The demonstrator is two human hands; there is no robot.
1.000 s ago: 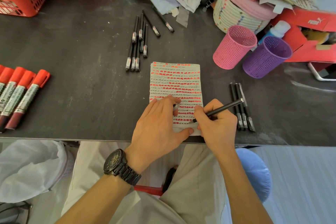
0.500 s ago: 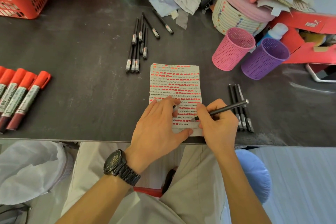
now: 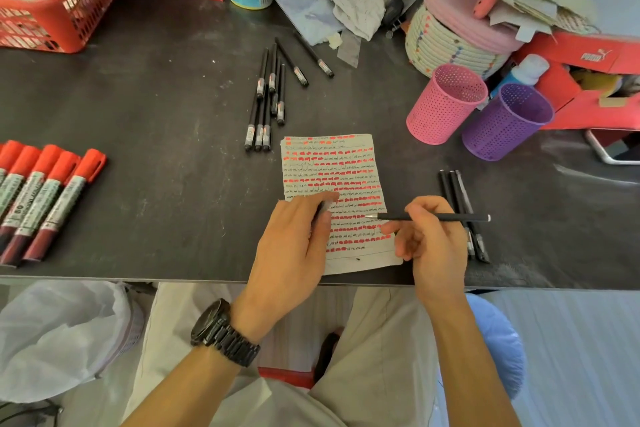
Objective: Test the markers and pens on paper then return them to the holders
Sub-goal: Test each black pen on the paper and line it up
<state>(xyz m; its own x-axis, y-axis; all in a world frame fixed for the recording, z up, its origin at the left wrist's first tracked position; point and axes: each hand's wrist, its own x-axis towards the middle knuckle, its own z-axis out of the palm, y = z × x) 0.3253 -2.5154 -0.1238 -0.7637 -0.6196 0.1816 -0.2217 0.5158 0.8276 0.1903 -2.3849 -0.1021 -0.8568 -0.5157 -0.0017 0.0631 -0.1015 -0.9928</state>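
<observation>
Right hand point(image 3: 433, 246) pinches the black pen point(image 3: 436, 217) in curled fingers point(image 3: 398, 229), tip clear of the paper point(image 3: 346, 177) near the desk point(image 3: 173, 97) front edge. Left hand point(image 3: 294, 246) rests on the paper. Recommended: refit the cap squarely before returning the pen to the pink holder point(image 3: 440, 114). A grey item point(image 3: 323, 209) under the left fingers may be that cap; its grip cannot be told

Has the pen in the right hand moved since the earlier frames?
Yes. The pen swung level; its tip moved up the paper, away from the near edge.
</observation>
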